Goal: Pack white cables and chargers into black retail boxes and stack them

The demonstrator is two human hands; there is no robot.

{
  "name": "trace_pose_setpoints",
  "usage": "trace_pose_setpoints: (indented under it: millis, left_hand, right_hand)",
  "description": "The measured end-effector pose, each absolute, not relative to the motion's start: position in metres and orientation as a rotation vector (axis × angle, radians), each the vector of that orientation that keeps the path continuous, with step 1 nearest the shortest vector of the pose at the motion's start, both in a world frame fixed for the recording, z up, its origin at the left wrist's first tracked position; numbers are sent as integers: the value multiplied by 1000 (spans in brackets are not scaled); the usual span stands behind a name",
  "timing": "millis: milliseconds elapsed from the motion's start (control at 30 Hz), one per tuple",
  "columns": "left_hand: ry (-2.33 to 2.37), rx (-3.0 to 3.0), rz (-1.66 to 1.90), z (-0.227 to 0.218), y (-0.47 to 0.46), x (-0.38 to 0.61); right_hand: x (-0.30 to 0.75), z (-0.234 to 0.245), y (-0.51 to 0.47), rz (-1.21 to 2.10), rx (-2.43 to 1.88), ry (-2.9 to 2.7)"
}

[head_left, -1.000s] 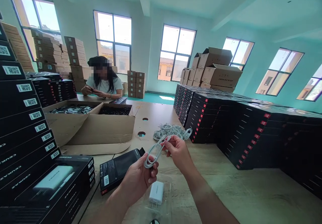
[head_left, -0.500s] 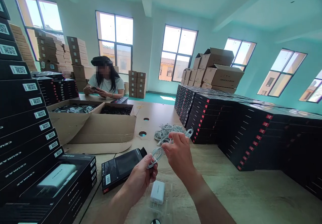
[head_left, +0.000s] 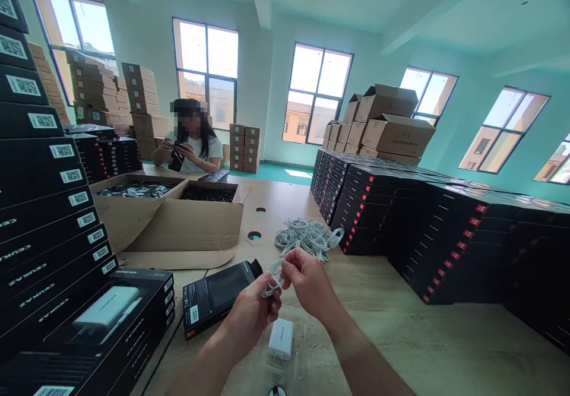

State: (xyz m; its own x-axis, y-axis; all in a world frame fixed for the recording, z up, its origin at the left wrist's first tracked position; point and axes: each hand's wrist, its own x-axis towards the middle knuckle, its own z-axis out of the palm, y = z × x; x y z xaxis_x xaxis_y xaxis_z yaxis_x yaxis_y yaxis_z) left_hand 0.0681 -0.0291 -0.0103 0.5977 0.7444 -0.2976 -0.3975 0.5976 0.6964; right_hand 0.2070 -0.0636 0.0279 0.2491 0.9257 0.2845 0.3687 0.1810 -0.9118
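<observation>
A coiled white cable [head_left: 275, 274] is pinched between the thumb and fingers of my left hand [head_left: 256, 307]. My right hand [head_left: 307, 280] closes on the coil's right side, its fingertips pressed against the cable. Below the hands, a white plug charger [head_left: 281, 339] with metal prongs lies on a clear plastic tray [head_left: 300, 354]. To the left of my left hand, a black box [head_left: 218, 292] rests on the table with its end flap up. Just beyond my hands sits a tangled pile of white cables [head_left: 312, 237].
Black boxes [head_left: 40, 218] are stacked high at left, and a shorter stack [head_left: 133, 336] shows a charger on top. More black boxes [head_left: 427, 235] line the right. An open carton [head_left: 178, 230] holds small dark parts. A co-worker [head_left: 191, 141] sits across the table [head_left: 401, 336].
My right hand has come down and left, closer to my left hand, onto the cable coil. The co-worker has lifted a dark item.
</observation>
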Motion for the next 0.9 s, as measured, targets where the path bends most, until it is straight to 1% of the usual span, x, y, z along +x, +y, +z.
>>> trace_pose_setpoints:
  millis: [67, 133, 200, 233, 267, 400, 433, 467, 500, 600, 667, 767, 900]
  left_hand:
    - [598, 606, 691, -9, -29, 68]
    - [549, 610, 677, -8, -29, 67]
    - [490, 619, 675, -8, -29, 66]
    - [471, 619, 672, -7, -29, 65]
    - [461, 614, 671, -7, -29, 65]
    - [444, 544, 683, -5, -28, 64]
    - [428, 529, 686, -5, -29, 65]
    - [409, 520, 686, -5, -30, 66]
    - [390, 521, 675, -5, -31, 67]
    - [377, 601, 615, -8, -36, 71]
    - [419, 718, 585, -9, -38, 73]
    - [540, 1048, 547, -5, -36, 67]
    - [870, 1758, 391, 5, -29, 44]
  right_hand:
    - [210, 25, -60, 860, -1265, -1208]
    - [212, 24, -58, 1025, -1217, -1143]
    - [211, 24, -59, 1119, -1221, -1111]
    - [210, 23, -59, 1102, -1246, -1122]
    - [209, 23, -60, 1020, -1291, -1156]
    - [206, 19, -60, 318, -1467, -1242]
    - [206, 18, -59, 235, -1454, -1193]
    - [206, 17, -58, 256, -1408, -1130]
    - [206, 17, -57, 378, -1330, -1070]
    - [200, 15, -55, 989, -985, -919]
    - [193, 15, -54, 1229, -823, -821]
    - [188, 19, -53, 1232, -691, -665]
    - [208, 27, -53, 1150, -637, -484]
